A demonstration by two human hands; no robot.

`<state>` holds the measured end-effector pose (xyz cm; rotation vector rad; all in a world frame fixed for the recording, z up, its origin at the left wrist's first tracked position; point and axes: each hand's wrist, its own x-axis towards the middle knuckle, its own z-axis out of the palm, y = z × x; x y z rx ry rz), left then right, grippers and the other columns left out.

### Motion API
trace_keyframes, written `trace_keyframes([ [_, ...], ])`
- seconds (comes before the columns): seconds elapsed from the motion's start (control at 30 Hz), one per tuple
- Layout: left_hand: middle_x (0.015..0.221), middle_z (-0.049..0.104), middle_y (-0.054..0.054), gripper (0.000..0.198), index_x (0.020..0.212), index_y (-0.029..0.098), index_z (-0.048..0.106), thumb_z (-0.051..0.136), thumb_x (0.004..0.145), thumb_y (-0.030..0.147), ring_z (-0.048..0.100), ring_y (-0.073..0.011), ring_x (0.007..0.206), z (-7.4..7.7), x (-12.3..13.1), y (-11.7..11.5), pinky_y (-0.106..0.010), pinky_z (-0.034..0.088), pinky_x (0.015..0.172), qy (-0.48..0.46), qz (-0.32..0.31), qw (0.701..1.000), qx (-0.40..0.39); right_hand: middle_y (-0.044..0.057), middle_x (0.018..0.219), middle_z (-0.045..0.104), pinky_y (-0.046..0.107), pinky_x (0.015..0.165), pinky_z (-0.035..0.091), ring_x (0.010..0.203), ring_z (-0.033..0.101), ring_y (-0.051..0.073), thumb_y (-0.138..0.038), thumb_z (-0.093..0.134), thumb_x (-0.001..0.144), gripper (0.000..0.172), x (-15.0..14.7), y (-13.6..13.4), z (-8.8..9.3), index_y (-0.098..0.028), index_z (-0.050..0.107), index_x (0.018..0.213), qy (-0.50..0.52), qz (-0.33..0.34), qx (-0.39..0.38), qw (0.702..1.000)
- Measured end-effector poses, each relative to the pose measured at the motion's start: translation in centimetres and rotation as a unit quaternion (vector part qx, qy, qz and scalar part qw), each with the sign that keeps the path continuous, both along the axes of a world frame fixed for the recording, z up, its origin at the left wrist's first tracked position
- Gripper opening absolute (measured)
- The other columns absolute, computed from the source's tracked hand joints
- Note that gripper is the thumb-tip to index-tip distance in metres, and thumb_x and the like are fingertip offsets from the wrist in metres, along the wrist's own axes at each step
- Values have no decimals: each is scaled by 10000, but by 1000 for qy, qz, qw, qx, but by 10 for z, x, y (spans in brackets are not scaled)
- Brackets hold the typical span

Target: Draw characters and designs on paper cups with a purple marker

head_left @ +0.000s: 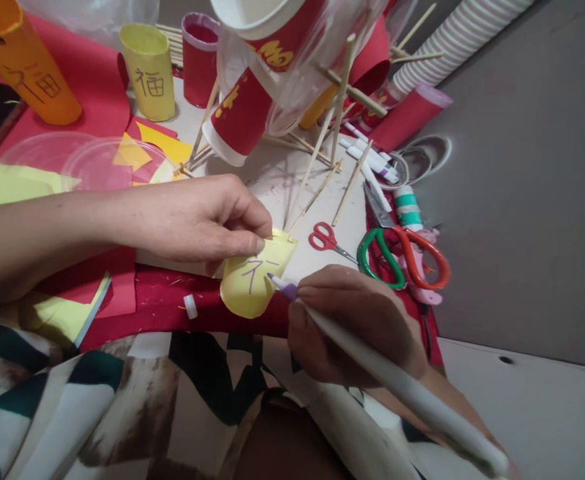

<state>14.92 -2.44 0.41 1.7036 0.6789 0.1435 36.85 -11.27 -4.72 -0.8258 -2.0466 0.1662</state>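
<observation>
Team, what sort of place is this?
Probably a small craft workspace: the left hand holds a yellow paper piece, the right hand a white marker, with small red-handled scissors nearby.

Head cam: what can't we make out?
All in the head view:
Held yellow tube: upper end partly covered by left hand.
White pen: rear end blurred.
Orange tube: cut off by left edge.
Upper cup: cut off by top edge.
Pink item: partly covered by large scissors, unidentifiable.

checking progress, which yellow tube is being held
The near tube, in the left hand, by the white pen; the far tube stands unheld.
</observation>
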Motion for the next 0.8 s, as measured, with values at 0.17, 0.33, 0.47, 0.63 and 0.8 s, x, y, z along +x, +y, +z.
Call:
trace_keyframes([
  [0.17, 525, 512, 55, 224, 671, 188, 593, 591, 876, 99, 451, -68, 426, -1, -1, 1, -153, 330, 398, 3, 0, 1000, -1, 4, 697, 724, 264, 444, 534, 523, 683, 150, -83, 668, 807, 211, 0, 6, 4, -242, 591, 923, -25, 31, 22, 999],
  [0.33, 517, 512, 61, 232, 669, 193, 589, 589, 874, 85, 465, -70, 430, 1, -1, 0, -150, 327, 394, 3, -1, 1000, -5, 18, 739, 755, 242, 466, 563, 555, 714, 150, -91, 674, 816, 218, 5, 8, 9, -229, 583, 958, -73, 43, 7, 996],
  [0.47, 524, 525, 58, 232, 661, 191, 586, 596, 863, 78, 467, -70, 430, 2, 0, -1, -156, 330, 401, 1, 3, 1000, -11, -1, 725, 751, 235, 452, 554, 520, 689, 141, -114, 669, 808, 213, 7, 9, 9, -240, 573, 951, -80, 40, 14, 996],
  [0.63, 525, 525, 59, 236, 662, 194, 581, 590, 872, 88, 480, -65, 435, 1, 0, 0, -142, 338, 405, -8, 1, 1000, -11, -21, 670, 703, 224, 439, 511, 498, 651, 131, -101, 659, 788, 224, 8, 9, 11, -246, 524, 892, -83, 26, 7, 996],
  [0.8, 533, 504, 61, 244, 661, 191, 569, 568, 866, 60, 472, -57, 447, 2, 0, -1, -127, 349, 419, -9, 0, 1000, -7, 0, 694, 706, 226, 423, 473, 510, 635, 121, -92, 646, 803, 210, 7, 7, 8, -221, 556, 943, -69, 21, 3, 997],
])
